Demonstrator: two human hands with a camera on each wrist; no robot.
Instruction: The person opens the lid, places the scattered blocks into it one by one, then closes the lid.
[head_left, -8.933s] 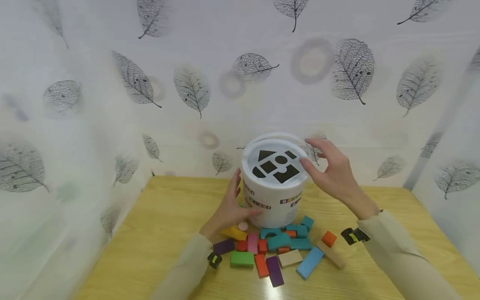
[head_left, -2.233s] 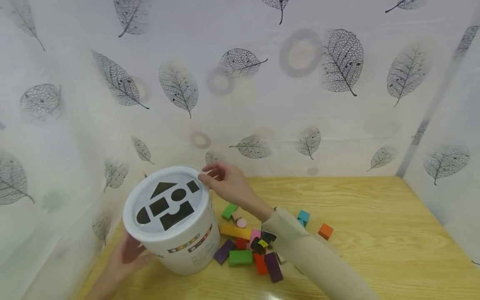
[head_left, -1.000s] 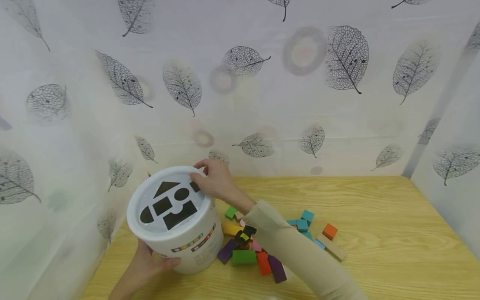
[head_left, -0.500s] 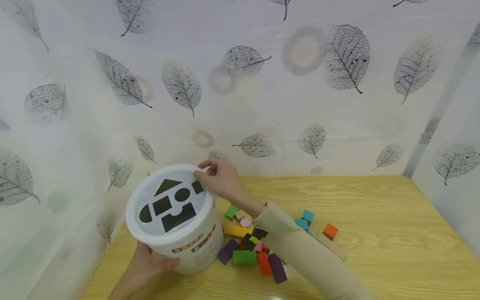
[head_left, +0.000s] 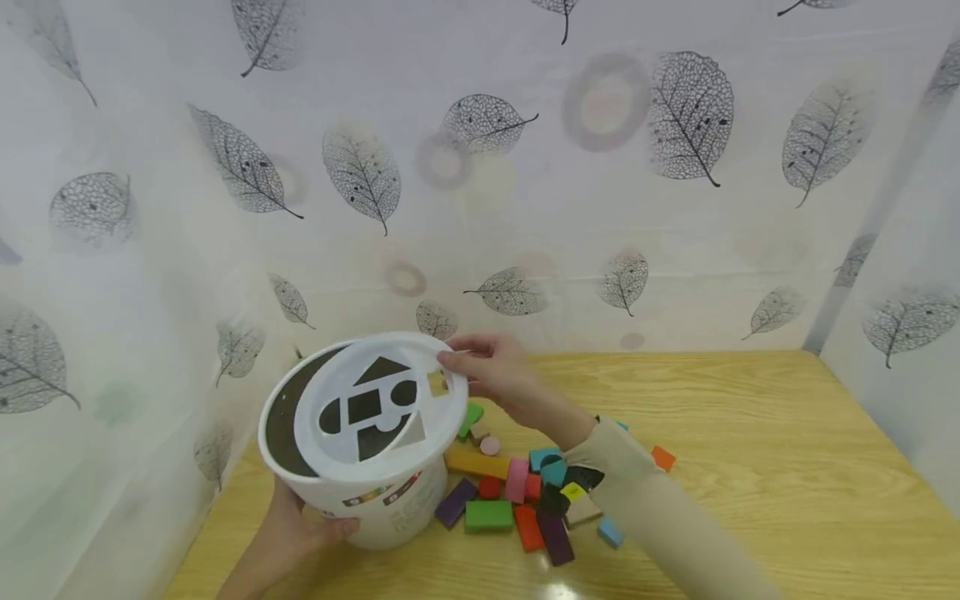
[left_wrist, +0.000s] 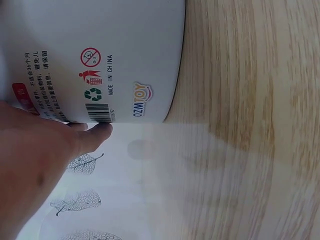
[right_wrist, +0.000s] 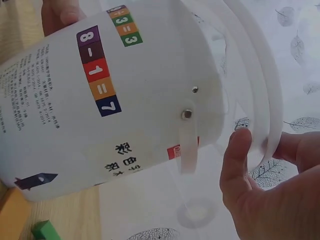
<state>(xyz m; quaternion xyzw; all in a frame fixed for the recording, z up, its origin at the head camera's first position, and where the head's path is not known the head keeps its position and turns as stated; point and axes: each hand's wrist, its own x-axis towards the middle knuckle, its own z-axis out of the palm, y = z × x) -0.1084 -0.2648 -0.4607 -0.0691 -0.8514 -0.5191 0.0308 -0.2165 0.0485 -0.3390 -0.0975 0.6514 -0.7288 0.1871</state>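
My right hand [head_left: 506, 375] pinches the edge of a round white lid [head_left: 437, 421] with shape-cut holes. The lid sits slid to the right over a white bucket [head_left: 408, 517], exposing a dark crescent of its inside at the left. In the right wrist view, the lid's rim [right_wrist: 272, 90] stands off the bucket's mouth, thumb and fingers on either side of it. My left hand [head_left: 288, 529] holds the bucket's lower left side, thumb in front. In the left wrist view, its fingers [left_wrist: 95, 136] lie against the printed bucket wall [left_wrist: 135, 45].
Colourful blocks lie right of the bucket, among them a green one [head_left: 488, 516], a yellow one [head_left: 480, 464] and a purple one [head_left: 455, 502]. My right forearm [head_left: 660, 508] passes over some of them. A leaf-patterned curtain [head_left: 570, 208] hangs behind the wooden table [head_left: 787, 467].
The bucket, earlier behind the blocks, was brought to the left. Since half a second ago, the right hand has pulled the lid off its seat and rightwards; the left hand stays put.
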